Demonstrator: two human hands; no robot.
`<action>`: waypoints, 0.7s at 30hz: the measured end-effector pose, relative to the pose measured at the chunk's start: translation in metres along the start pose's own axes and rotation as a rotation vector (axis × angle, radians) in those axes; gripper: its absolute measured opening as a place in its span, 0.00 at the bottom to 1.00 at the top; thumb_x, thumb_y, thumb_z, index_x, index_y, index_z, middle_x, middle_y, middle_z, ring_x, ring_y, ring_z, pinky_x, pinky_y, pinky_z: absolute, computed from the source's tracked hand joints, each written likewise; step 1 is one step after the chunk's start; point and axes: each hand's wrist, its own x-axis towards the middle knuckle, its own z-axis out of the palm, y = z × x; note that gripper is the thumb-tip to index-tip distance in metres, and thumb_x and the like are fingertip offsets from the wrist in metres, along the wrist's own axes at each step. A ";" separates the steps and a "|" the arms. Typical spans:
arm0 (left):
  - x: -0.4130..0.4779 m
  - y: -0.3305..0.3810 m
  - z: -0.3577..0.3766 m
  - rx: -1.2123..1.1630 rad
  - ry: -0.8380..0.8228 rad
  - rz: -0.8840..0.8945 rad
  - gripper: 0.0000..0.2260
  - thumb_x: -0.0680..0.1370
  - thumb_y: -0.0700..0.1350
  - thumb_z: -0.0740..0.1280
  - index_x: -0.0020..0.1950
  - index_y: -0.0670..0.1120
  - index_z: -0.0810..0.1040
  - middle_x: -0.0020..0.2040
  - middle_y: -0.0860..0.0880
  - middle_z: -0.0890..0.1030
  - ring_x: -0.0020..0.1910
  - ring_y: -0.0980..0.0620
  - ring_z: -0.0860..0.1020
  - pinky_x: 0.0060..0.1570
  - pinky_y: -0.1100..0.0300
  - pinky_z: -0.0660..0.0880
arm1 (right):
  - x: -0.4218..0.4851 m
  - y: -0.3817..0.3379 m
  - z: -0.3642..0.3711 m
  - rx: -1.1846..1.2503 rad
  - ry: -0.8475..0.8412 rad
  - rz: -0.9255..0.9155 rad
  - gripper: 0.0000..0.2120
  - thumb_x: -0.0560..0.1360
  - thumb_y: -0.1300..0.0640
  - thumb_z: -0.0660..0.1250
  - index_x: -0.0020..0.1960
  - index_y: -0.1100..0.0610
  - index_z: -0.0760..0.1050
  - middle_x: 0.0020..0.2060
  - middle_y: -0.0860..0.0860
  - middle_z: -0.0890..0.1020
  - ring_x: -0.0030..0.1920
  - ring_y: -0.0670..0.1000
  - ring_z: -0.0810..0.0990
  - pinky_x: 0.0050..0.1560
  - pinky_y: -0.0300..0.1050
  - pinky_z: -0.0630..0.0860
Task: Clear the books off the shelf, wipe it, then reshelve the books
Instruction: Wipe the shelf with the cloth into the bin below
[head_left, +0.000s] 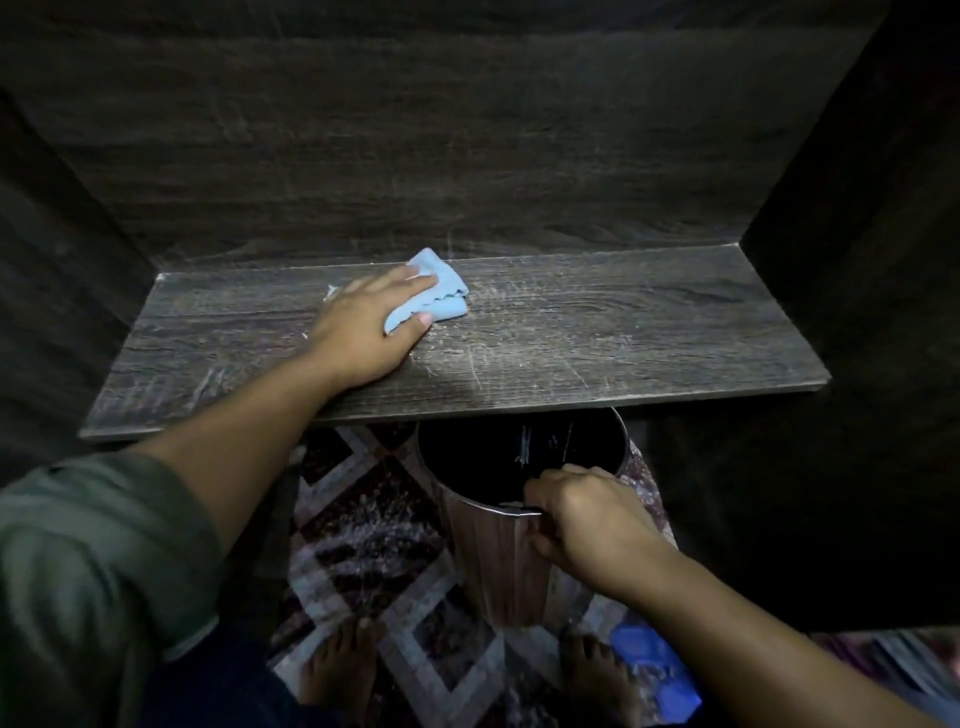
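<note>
A dark wood-grain shelf (597, 332) spans the view with no books on it; pale dust streaks mark its middle and right part. My left hand (369, 327) presses flat on a light blue cloth (436, 291) near the shelf's centre-left, fingers spread over the cloth. My right hand (582, 514) grips the metal rim of a round wood-patterned bin (498, 566), held just below the shelf's front edge. No books are visible in this view.
The shelf sits in a dark wooden niche with a back panel (467, 156) and side walls. Below is a patterned rug (363, 519) with my bare feet on it. A blue object (654, 670) lies by my right foot.
</note>
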 end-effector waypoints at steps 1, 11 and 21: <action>-0.004 0.005 0.002 -0.009 -0.005 0.017 0.26 0.75 0.66 0.52 0.72 0.62 0.68 0.74 0.58 0.66 0.72 0.49 0.66 0.71 0.45 0.60 | -0.001 0.000 0.001 0.007 0.011 -0.002 0.09 0.66 0.52 0.69 0.45 0.53 0.76 0.42 0.52 0.81 0.49 0.57 0.79 0.46 0.47 0.74; -0.078 0.064 0.003 -0.290 -0.111 0.300 0.17 0.79 0.51 0.63 0.68 0.59 0.75 0.67 0.59 0.76 0.66 0.57 0.73 0.65 0.54 0.70 | -0.012 -0.002 -0.005 0.026 0.001 -0.042 0.09 0.64 0.54 0.69 0.43 0.55 0.76 0.40 0.52 0.80 0.46 0.58 0.79 0.45 0.46 0.73; 0.007 0.014 -0.006 -0.186 0.140 -0.018 0.22 0.77 0.61 0.59 0.68 0.57 0.75 0.68 0.53 0.75 0.67 0.48 0.72 0.67 0.53 0.65 | -0.013 0.008 -0.008 -0.019 -0.053 0.002 0.11 0.71 0.51 0.67 0.52 0.53 0.76 0.50 0.51 0.79 0.56 0.53 0.75 0.55 0.45 0.68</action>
